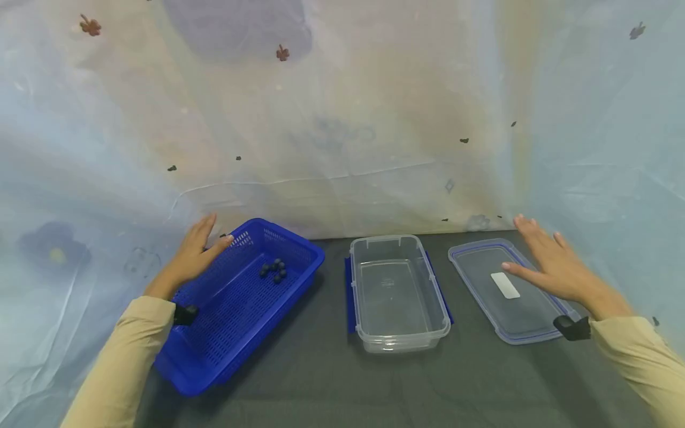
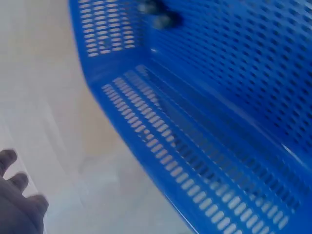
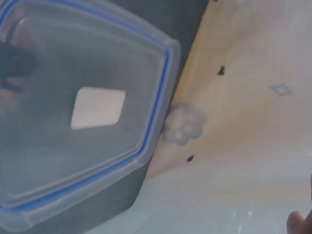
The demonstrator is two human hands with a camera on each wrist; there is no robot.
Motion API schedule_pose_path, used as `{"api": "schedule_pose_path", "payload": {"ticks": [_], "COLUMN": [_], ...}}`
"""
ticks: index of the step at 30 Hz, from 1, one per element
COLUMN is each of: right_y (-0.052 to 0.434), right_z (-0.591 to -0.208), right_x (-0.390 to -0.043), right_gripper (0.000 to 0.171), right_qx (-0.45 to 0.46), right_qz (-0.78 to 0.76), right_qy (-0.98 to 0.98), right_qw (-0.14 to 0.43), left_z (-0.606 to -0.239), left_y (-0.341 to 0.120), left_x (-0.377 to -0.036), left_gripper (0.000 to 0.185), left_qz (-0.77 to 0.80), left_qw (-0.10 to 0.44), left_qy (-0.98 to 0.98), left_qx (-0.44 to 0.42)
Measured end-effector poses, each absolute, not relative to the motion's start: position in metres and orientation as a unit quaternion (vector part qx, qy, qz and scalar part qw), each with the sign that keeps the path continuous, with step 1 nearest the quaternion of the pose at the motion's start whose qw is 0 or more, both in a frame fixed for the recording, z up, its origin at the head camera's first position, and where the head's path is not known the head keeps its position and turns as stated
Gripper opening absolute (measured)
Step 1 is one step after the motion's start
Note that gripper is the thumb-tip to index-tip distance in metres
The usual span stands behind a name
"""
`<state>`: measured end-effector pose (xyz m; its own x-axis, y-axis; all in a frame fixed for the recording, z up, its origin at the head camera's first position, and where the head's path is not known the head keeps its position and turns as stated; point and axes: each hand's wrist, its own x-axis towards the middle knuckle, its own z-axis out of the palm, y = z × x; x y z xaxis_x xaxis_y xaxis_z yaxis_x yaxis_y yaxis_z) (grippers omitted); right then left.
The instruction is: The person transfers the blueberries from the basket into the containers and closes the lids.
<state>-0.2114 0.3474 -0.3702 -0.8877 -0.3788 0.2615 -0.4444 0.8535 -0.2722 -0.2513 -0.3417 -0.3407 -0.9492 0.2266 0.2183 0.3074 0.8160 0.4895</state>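
A: On lid [image 1: 527,315], centre: one white blank label [image 1: 505,285], no legible writing; faint moulded mark on clear container [image 1: 398,291] floor, unreadable.

B: Hands?

A: L hand [image 1: 191,257]: fingers straight, spread, palm beside the outer far corner of blue basket [image 1: 235,309], thumb tip at its rim. Holds nothing. R hand [image 1: 556,267]: fingers straight, spread, over far right part of lid; contact w/ lid can't be told. Holds nothing.

B: Basket contents?

A: Small cluster of dark berries [image 1: 274,270], far half of basket floor, near L hand but apart from it.

B: Layout, room?

A: L to R on dark table [image 1: 332,380]: basket (angled), container, lid. Bare gaps between all three. Open table along near edge. Draped cloth backdrop [image 1: 342,131] closes off rear & both sides, just behind all three items.
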Motion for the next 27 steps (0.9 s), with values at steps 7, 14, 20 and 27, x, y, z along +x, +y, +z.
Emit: {"api": "schedule_pose_path", "payload": {"ticks": [7,14,20,27], "right_y": [0.335,0.312,0.292,0.272], "right_z": [-0.364,-0.372,-0.382,-0.402], "right_x": [-0.209,-0.204,-0.199,-0.197], "right_gripper": [0.091,0.090,0.089,0.086], "right_qx": [0.230,0.260,0.271,0.277], "right_qz": [0.209,0.295,0.334,0.367], "right_qy": [-0.942,-0.911,-0.895,-0.882], "right_qw": [0.128,0.121,0.116,0.102], "left_z": [-0.333,-0.349,-0.369,-0.396], "left_y": [-0.330,-0.326,-0.324,-0.326], "left_x": [-0.250,-0.258,-0.269,-0.279], "left_gripper": [0.074,0.061,0.052,0.048], "left_qz": [-0.372,-0.466,-0.488,-0.506], "left_qw": [0.095,0.124,0.119,0.123], "left_qy": [-0.917,-0.875,-0.865,-0.853], "left_qx": [-0.111,-0.053,-0.011,0.030]}}
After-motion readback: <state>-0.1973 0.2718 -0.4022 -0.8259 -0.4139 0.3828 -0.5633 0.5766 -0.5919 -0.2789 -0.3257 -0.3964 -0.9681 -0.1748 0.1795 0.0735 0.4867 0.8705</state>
